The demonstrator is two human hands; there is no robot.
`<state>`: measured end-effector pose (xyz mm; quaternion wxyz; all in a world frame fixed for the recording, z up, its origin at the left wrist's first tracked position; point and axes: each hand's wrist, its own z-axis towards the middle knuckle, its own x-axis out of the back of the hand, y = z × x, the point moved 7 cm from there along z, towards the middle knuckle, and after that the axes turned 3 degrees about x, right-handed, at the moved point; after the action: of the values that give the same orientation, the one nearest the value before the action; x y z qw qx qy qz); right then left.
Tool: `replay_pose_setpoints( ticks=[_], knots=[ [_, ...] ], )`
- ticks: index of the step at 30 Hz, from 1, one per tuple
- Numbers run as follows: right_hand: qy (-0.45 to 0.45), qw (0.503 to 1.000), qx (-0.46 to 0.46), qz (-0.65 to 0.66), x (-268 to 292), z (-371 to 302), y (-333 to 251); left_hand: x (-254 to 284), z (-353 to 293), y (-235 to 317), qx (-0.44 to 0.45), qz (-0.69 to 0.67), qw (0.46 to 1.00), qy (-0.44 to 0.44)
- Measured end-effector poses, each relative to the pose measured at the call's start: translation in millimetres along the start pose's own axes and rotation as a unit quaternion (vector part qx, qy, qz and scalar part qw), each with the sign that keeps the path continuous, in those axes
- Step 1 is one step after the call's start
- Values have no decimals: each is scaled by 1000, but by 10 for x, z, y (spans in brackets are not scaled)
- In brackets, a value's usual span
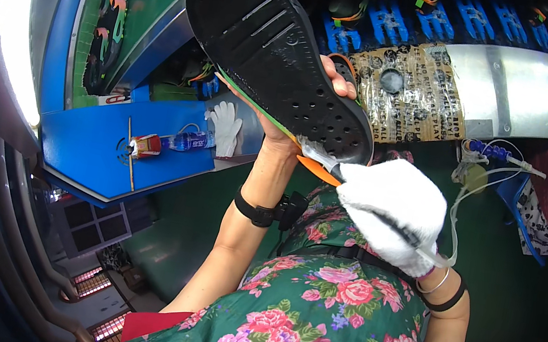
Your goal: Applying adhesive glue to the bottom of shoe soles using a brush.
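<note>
beside the blue table point(87, 171): white glove point(225, 129), lying loose.
left hand point(278, 133): bare, curled partway round the black sole point(266, 49) from behind, i'd say to keep its broad face exposed.
right hand point(392, 205): gloved, fist wrapped round a brush-like tool point(319, 153), its tip at the sole's edge.

a dark green garment point(335, 321) patterned with pink roses, lilac blooms and green leaves, red sleeves point(147, 326) at its sides, a black strap point(365, 256) across it; black wristband point(250, 212) with a boxy black device point(292, 211) on the left; white knitted glove point(405, 194) on the right hand point(392, 210), thin pale bangle point(441, 283), black armband point(451, 299)
</note>
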<state>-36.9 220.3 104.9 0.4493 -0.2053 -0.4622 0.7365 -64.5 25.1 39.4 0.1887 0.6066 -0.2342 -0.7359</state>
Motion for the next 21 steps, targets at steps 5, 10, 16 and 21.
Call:
replay_pose_setpoints(
  ticks=[5, 10, 16, 21],
  knots=[
    [5, 1000, -10, -2, 75, -1, 18, 58, 8, 25, -28, 31, 998, 42],
    [22, 998, -26, 44, 78, -57, 92, 132, -24, 19, -18, 62, 996, 63],
    [19, 999, -21, 25, 106, -48, 68, 44, 73, 44, -19, 75, 996, 39],
    [-1, 1000, 2, -21, 157, -29, 1, -39, 150, 34, -12, 62, 997, 32]
  ],
)
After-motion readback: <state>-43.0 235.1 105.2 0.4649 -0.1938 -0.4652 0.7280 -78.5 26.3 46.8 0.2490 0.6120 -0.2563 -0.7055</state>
